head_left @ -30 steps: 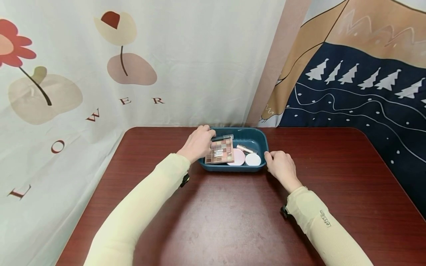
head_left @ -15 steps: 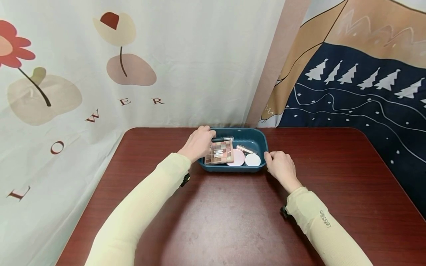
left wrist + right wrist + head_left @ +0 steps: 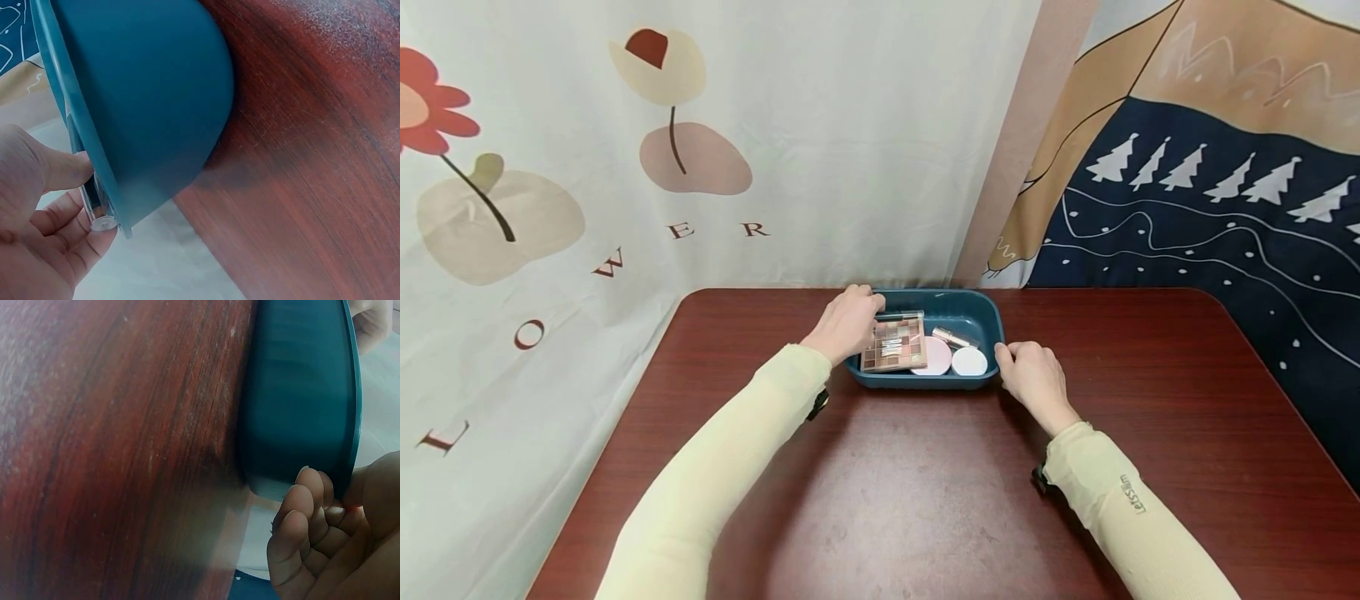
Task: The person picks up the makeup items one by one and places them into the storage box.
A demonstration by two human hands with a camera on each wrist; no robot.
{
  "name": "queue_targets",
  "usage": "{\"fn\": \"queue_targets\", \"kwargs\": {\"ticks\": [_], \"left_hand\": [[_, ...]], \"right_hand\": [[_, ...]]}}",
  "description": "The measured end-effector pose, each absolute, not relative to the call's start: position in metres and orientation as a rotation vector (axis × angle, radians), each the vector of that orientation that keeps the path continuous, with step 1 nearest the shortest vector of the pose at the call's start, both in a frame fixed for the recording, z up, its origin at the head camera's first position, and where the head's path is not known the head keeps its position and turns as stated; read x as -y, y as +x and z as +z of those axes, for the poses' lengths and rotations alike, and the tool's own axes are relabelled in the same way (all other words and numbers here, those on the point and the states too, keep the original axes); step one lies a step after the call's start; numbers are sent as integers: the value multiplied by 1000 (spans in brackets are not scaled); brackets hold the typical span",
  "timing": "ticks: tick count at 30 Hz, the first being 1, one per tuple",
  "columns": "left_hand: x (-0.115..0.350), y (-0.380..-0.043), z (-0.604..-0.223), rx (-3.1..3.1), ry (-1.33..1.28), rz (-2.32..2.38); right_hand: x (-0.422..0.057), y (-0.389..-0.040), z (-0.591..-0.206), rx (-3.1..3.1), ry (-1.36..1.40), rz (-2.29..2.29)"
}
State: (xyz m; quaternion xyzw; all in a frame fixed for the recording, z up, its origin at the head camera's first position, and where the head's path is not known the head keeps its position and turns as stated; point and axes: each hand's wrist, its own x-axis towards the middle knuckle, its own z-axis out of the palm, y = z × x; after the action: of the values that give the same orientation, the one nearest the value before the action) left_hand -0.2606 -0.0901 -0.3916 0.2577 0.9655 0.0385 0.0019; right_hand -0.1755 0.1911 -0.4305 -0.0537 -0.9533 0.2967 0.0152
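In the head view, a teal tray (image 3: 925, 382) sits at the table's far edge. My left hand (image 3: 844, 323) is over its left end, pinching a slim dark cosmetic tube (image 3: 95, 199) with a clear end between thumb and fingers. The left wrist view has this tube right at the tray's rim. Below it inside lies an eyeshadow palette (image 3: 893, 345), partly over a pink round disc (image 3: 937, 357). A white round disc (image 3: 969, 362) and a small shiny tube (image 3: 955, 337) lie to the right. My right hand (image 3: 1034, 377) grips the tray's right rim, thumb on top, fingers curled below.
The dark red wooden table (image 3: 880, 492) extends toward me and to both sides. Right behind it hangs a pale printed curtain (image 3: 850, 167), with a navy tree-patterned cloth (image 3: 1195, 217) to the right.
The tube in my left hand has come down slightly toward the palette and lies more level, overlapping the palette's back edge. The tray and my right hand have stayed in place.
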Motion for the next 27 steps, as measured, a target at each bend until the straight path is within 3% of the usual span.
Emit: {"fn": "queue_targets", "kwargs": {"ticks": [27], "left_hand": [[87,-268,-399,-3011,844,49]], "right_hand": [[-191,-175,-429,2973,-172,931]]}}
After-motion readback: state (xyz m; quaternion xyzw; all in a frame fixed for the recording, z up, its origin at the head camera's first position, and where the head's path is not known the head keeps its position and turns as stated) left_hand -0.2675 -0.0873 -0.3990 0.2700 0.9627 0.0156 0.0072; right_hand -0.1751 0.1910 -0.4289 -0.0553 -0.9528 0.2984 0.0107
